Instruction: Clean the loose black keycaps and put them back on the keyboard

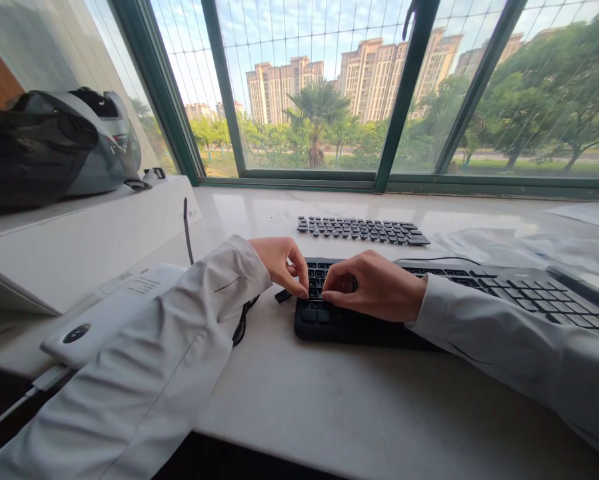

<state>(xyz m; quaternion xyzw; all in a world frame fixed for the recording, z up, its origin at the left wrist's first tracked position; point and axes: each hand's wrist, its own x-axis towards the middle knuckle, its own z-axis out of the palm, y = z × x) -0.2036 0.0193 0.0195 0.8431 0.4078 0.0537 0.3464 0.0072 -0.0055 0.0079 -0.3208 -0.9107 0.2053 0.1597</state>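
Observation:
A black keyboard [479, 297] lies on the white stone ledge [359, 413] in front of me. My left hand [282, 263] rests at the keyboard's left end, fingers curled with thumb and forefinger pinched together over the keys. My right hand [376, 285] is beside it, also curled in a pinch over the left keys. What the fingertips hold is too small to make out. A small black piece [282, 295] lies just off the keyboard's left edge. Farther back, a set of loose black keycaps [362, 230] lies in rows.
A white phone-like device [106, 313] with a cable lies at the left. A white box [79, 240] stands behind it with a black bag and helmet [59, 143] on top. Clear plastic wrapping [524, 247] lies at the right. A large window [329, 100] runs behind the ledge.

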